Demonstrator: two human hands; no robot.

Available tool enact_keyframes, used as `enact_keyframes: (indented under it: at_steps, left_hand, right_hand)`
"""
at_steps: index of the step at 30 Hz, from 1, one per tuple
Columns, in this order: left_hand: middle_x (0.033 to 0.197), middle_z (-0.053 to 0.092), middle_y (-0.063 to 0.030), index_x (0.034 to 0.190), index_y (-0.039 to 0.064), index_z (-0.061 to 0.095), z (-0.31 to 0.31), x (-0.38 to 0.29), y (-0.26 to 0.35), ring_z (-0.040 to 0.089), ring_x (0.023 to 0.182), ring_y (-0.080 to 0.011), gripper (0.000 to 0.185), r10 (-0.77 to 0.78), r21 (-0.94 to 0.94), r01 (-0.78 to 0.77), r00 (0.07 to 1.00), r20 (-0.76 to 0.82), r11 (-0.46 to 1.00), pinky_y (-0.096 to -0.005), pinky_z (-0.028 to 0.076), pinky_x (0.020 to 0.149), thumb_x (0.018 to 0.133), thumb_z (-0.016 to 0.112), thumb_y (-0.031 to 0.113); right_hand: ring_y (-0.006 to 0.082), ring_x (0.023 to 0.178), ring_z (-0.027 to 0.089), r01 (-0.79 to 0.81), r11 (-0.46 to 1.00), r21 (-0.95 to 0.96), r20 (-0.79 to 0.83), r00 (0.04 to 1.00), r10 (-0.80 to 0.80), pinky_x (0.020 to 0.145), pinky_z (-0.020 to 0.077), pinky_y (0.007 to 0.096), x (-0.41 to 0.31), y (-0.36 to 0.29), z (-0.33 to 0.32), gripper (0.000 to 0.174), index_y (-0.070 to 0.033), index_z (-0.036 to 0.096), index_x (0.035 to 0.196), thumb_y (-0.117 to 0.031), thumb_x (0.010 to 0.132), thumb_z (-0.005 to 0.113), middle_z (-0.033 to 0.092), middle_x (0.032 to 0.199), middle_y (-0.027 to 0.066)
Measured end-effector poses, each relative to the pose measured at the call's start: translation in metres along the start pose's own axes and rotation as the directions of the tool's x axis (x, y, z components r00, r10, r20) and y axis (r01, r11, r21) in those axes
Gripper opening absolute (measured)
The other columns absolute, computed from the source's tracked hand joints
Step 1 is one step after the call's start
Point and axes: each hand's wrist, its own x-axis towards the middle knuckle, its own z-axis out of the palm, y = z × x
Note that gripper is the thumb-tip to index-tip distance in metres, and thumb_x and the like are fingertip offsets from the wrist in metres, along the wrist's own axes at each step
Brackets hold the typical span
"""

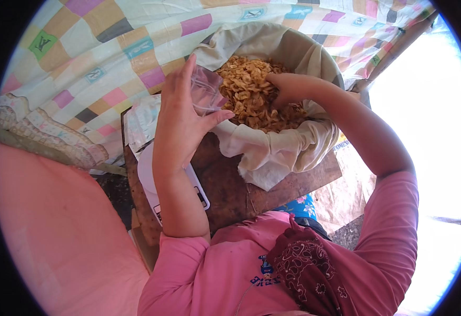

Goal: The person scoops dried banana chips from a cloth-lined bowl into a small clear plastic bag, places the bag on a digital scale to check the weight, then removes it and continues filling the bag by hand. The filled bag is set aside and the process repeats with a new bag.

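My left hand (187, 106) holds a clear plastic pouch (207, 89) between its thumb and fingers, at the left rim of a cloth-lined round container. The pouch looks empty, with its mouth towards the chips. Thin golden-brown chips (248, 89) are heaped inside the container. My right hand (285, 89) reaches in from the right, its fingers partly sunk in the heap; whether it grips any chips cannot be told. Pale lining cloth (270, 146) hangs over the container's near edge. Under my left forearm a white digital kitchen scale (147, 173) is partly hidden.
The container and scale stand on a brown wooden table (230, 189). Flat plastic packaging (143, 118) lies at the table's far left corner. A patterned plastic sheet (116, 51) hangs behind, and pink fabric (57, 221) spreads at the left.
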Motion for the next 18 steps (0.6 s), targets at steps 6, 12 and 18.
enact_keyframes:
  at_steps: [6,12,18]
  left_hand:
    - [0.14,0.04,-0.0135,0.154,0.006,0.035,-0.005,-0.001,0.005,0.056,0.129,-0.0268,0.099,-0.008,0.058,0.01,0.999,-0.031,0.998,-0.0374,0.054,0.109,0.069,0.082,-0.012]
    - [0.142,0.037,-0.0126,0.154,0.005,0.034,-0.01,0.001,0.006,0.053,0.133,-0.0285,0.098,-0.012,0.114,0.016,0.999,-0.03,0.993,-0.0391,0.052,0.111,0.07,0.079,-0.017]
    - [0.142,0.037,-0.0124,0.154,0.005,0.033,-0.011,-0.001,0.006,0.052,0.134,-0.0285,0.097,-0.021,-0.012,0.021,1.0,-0.012,1.0,-0.0397,0.052,0.111,0.071,0.078,-0.018]
  right_hand:
    - [0.0194,0.094,0.07,0.229,0.937,0.263,-0.182,0.966,-0.185,0.073,0.0596,0.0322,-0.033,-0.032,-0.045,0.059,-0.009,0.055,0.14,-0.026,0.088,0.077,0.069,0.116,0.014]
    - [0.0149,0.087,0.071,0.361,0.888,0.285,-0.326,0.908,-0.265,0.072,0.0586,0.0293,-0.049,-0.043,-0.06,0.032,-0.005,0.069,0.122,-0.021,0.095,0.068,0.071,0.103,0.0084]
    - [0.0132,0.085,0.071,0.397,0.893,0.213,-0.329,0.89,-0.318,0.079,0.0566,0.0287,-0.029,-0.026,-0.042,0.02,-0.004,0.074,0.11,-0.013,0.094,0.065,0.074,0.089,0.005]
